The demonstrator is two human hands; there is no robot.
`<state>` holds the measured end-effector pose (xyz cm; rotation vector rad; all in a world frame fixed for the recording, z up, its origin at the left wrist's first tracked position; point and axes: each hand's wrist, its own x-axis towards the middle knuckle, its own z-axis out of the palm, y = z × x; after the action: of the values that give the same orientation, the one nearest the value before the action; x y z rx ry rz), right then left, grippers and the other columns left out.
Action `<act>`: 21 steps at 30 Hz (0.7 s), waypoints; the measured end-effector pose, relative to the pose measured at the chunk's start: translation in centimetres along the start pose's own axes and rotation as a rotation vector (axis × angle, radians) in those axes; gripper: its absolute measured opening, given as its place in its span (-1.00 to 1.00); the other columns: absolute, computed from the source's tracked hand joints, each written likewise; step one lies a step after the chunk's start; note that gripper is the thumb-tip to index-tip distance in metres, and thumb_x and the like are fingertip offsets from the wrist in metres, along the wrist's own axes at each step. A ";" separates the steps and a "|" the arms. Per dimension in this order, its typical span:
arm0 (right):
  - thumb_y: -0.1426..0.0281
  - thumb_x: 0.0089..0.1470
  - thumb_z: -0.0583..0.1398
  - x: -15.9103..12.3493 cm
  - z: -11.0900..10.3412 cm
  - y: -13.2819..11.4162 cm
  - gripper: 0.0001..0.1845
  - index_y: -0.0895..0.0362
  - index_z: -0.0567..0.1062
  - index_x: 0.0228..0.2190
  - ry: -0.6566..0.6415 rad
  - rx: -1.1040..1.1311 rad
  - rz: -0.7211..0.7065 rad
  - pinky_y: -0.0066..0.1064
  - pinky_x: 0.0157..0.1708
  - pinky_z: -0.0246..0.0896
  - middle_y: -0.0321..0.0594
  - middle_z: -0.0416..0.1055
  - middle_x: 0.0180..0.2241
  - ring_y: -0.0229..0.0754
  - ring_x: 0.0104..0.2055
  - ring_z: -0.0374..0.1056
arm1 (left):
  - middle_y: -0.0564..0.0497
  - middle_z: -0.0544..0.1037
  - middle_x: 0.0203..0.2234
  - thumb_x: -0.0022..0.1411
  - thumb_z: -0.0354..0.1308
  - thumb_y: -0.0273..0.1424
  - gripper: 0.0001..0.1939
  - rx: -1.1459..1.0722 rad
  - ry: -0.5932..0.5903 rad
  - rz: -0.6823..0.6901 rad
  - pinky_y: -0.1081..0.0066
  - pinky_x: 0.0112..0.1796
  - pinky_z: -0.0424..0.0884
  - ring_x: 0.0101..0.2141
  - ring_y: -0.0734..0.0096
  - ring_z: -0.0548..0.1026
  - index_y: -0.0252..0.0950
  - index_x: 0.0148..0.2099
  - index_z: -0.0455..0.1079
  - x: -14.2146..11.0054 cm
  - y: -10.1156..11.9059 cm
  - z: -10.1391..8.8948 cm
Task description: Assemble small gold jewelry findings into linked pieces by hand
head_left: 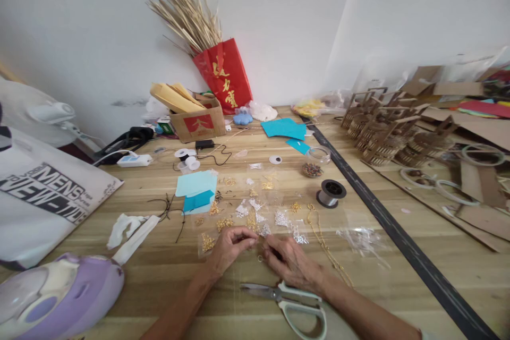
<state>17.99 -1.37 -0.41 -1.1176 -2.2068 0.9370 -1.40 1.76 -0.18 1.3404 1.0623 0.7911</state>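
My left hand (233, 247) and my right hand (289, 257) nearly meet over the wooden table. Thumb and fingertips are pinched together on each; whatever they hold is too small to name. Below the right fingertips shows a small pale ring (260, 258). Just in front of my wrists, scissors (295, 303) with pale green handles lie partly under my right forearm, blades toward the left. Beyond the fingers are small bags of gold beads (207, 243) and silver beads (281, 218). A gold chain (321, 236) runs along the right of my right hand.
A wire spool (331, 194) and a tub of brown beads (312, 170) stand to the right. Blue sheets (198, 201) lie at left, near a purple appliance (79, 292). A dark strip (358, 188) crosses the table; several small wooden baskets (382, 138) stand beyond it.
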 end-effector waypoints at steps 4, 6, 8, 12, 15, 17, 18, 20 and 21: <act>0.48 0.14 0.00 0.0 0.1 0.1 -0.87 0.12 0.28 -0.44 0.003 0.008 -0.011 -0.50 -0.52 -0.06 -0.38 0.17 -0.60 -0.33 -0.58 0.02 | 0.00 0.54 -0.54 -0.03 0.26 -0.39 -0.85 0.029 -0.005 0.030 0.47 -0.41 0.31 -0.49 0.43 0.41 -0.38 -0.39 0.53 0.0 -0.2 0.1; 0.48 0.14 0.00 0.0 0.1 0.2 -0.87 0.13 0.28 -0.44 0.006 0.015 -0.016 -0.50 -0.51 -0.04 -0.38 0.18 -0.60 -0.33 -0.58 0.03 | -0.01 0.54 -0.53 -0.02 0.25 -0.40 -0.86 0.048 -0.007 0.045 0.46 -0.40 0.32 -0.48 0.41 0.42 -0.38 -0.39 0.53 0.0 -0.3 0.1; 0.48 0.14 0.00 0.0 0.1 0.1 -0.87 0.13 0.28 -0.44 0.010 0.025 -0.018 -0.50 -0.51 -0.03 -0.37 0.18 -0.59 -0.32 -0.58 0.04 | -0.02 0.54 -0.51 -0.01 0.24 -0.41 -0.87 0.068 -0.015 0.065 0.45 -0.38 0.32 -0.45 0.39 0.43 -0.37 -0.39 0.53 0.0 -0.4 0.2; 0.48 0.14 -0.01 0.0 0.0 0.0 -0.86 0.13 0.28 -0.43 0.016 0.029 -0.019 -0.50 -0.52 -0.03 -0.37 0.18 -0.60 -0.32 -0.58 0.04 | -0.04 0.55 -0.47 0.02 0.23 -0.41 -0.87 0.099 -0.026 0.095 0.43 -0.34 0.34 -0.40 0.35 0.46 -0.38 -0.37 0.53 0.1 -0.7 0.1; 0.48 0.14 0.00 0.0 0.0 0.0 -0.87 0.13 0.29 -0.43 0.015 0.031 -0.015 -0.50 -0.51 -0.02 -0.36 0.20 -0.58 -0.32 -0.57 0.06 | -0.05 0.55 -0.47 0.02 0.22 -0.41 -0.87 0.113 -0.028 0.099 0.42 -0.34 0.35 -0.40 0.35 0.46 -0.38 -0.37 0.53 0.1 -0.9 0.1; 0.48 0.14 0.00 0.0 0.0 0.0 -0.87 0.13 0.30 -0.43 0.015 0.037 -0.019 -0.51 -0.50 -0.01 -0.36 0.21 -0.58 -0.32 -0.57 0.07 | -0.04 0.55 -0.48 0.02 0.22 -0.41 -0.87 0.122 -0.028 0.104 0.43 -0.35 0.35 -0.42 0.35 0.46 -0.38 -0.38 0.52 0.0 -0.8 0.1; 0.49 0.14 0.00 0.0 0.1 0.1 -0.87 0.13 0.30 -0.43 0.019 0.038 -0.023 -0.51 -0.51 -0.01 -0.36 0.21 -0.58 -0.32 -0.57 0.07 | -0.04 0.55 -0.48 0.02 0.22 -0.41 -0.87 0.129 -0.030 0.107 0.43 -0.35 0.35 -0.42 0.36 0.46 -0.38 -0.38 0.52 0.0 -0.7 0.2; 0.49 0.13 0.00 0.0 0.2 0.2 -0.87 0.13 0.30 -0.43 0.022 0.039 -0.027 -0.51 -0.51 -0.01 -0.37 0.20 -0.58 -0.32 -0.58 0.07 | -0.04 0.56 -0.48 0.02 0.22 -0.42 -0.89 0.137 -0.034 0.115 0.43 -0.34 0.35 -0.41 0.36 0.46 -0.37 -0.39 0.52 -0.1 -0.5 0.2; 0.50 0.13 0.00 0.0 0.2 0.3 -0.87 0.13 0.30 -0.43 0.021 0.037 -0.028 -0.51 -0.51 -0.02 -0.37 0.20 -0.59 -0.33 -0.58 0.07 | -0.04 0.56 -0.47 0.03 0.22 -0.42 -0.89 0.139 -0.040 0.119 0.43 -0.34 0.36 -0.41 0.35 0.47 -0.37 -0.39 0.52 -0.2 -0.4 0.3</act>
<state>18.01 -1.35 -0.81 -1.0726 -2.1742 0.9458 -1.25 1.47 -0.58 1.5428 1.0280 0.7864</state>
